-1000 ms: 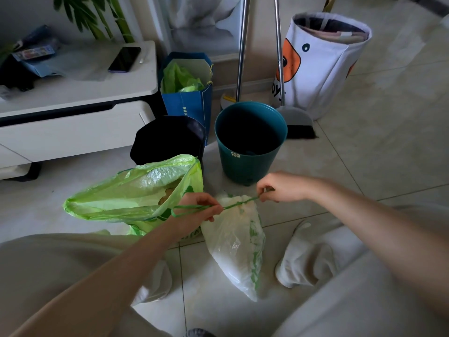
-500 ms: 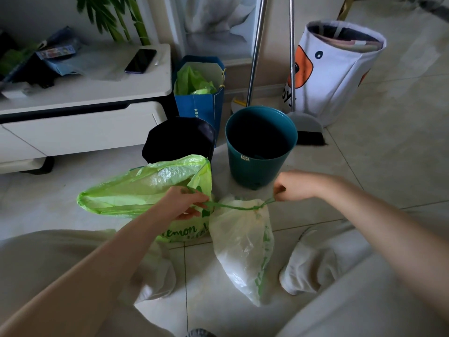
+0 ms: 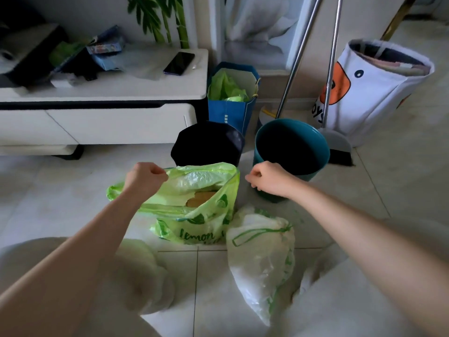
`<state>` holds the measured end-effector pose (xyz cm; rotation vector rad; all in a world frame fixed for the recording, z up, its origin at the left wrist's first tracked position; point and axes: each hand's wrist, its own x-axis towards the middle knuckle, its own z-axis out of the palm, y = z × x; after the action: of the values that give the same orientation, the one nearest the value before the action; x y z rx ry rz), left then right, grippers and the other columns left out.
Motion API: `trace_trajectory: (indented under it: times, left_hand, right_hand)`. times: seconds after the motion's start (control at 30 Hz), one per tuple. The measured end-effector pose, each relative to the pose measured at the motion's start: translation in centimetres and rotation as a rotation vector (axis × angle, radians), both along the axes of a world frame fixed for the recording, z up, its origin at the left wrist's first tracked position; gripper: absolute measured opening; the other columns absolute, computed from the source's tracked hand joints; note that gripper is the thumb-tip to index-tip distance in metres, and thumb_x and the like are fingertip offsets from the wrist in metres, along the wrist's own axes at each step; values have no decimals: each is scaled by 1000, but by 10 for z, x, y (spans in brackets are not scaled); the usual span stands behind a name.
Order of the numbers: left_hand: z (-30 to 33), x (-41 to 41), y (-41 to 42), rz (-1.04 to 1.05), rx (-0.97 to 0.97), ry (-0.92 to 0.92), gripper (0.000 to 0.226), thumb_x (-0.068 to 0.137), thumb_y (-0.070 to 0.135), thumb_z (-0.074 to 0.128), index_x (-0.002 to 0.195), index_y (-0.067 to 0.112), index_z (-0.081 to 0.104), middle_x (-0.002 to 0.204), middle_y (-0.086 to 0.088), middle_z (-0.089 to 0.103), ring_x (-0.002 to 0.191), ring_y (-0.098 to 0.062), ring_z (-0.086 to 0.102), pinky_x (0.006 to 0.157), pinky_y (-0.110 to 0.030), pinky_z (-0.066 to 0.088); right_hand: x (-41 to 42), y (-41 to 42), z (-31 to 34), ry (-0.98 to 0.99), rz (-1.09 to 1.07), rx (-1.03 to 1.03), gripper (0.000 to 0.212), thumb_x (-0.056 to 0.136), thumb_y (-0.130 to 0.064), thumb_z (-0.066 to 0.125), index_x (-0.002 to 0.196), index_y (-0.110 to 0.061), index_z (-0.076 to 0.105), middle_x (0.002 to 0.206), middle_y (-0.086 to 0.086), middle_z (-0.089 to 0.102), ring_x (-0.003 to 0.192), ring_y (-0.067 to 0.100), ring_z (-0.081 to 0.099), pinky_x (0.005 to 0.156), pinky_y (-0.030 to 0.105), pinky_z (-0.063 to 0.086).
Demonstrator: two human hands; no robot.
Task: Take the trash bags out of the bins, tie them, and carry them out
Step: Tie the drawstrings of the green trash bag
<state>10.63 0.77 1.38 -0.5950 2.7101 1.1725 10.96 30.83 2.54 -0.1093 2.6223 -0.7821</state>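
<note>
On the pale tiled floor, left hand and right hand pinch opposite rim edges of the open translucent green plastic trash bag, apparently readying its tying.

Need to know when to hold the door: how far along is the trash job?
Done: both bins, black and teal, are emptied; the white bag lies cinched. In hand: left hand and right hand at the open green bag. Left: tying it, carrying both out.
</note>
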Motion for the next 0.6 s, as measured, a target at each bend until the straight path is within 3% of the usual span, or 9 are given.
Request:
trace_trajectory:
  times: [0.1,0.23,0.3,0.37,0.47,0.6]
  left_hand:
    - [0,-6,-19,17,-170,71,13,78,13,66,88,16,72,85,-4,66,85,-28,61,72,-27,43]
    - [-5,-24,-35,-119,-226,130,19,80,12,63,97,15,70,90,-2,68,86,-23,59,75,-27,44]
    - [-13,-35,-37,-255,-270,132,23,82,13,66,105,14,68,103,-6,70,96,-27,62,84,-31,46]
    - [-23,-43,-37,-351,-295,72,35,83,16,68,118,13,62,118,-9,66,103,-30,60,90,-35,46]
    - [-40,-46,-38,-455,-316,-54,49,85,20,67,131,14,51,128,-12,60,107,-32,59,91,-37,46]
    - [-48,-46,-37,-572,-289,-135,45,87,23,66,129,17,52,120,-11,64,106,-31,58,87,-33,45]
  right_hand:
    - [-5,-28,-7,-113,-52,-77,43,91,-39,53,81,-1,69,80,13,75,77,30,71,73,38,57]
    - [6,-70,-21,-177,91,-57,39,92,-34,52,81,-2,71,76,2,74,73,28,70,76,39,59]
    - [12,-87,-35,-322,-13,-149,40,91,-35,51,90,0,69,88,8,74,75,26,67,75,37,57]
    - [18,-100,-48,-589,-161,-251,46,89,-43,54,102,0,63,102,13,71,79,23,63,75,34,55]
    - [22,-115,-65,-896,-260,-326,62,87,-57,52,120,-5,55,118,10,64,97,23,62,88,35,53]
    - [24,-134,-84,-988,-374,-460,50,88,-57,50,119,-18,49,126,8,60,108,25,59,100,42,47]
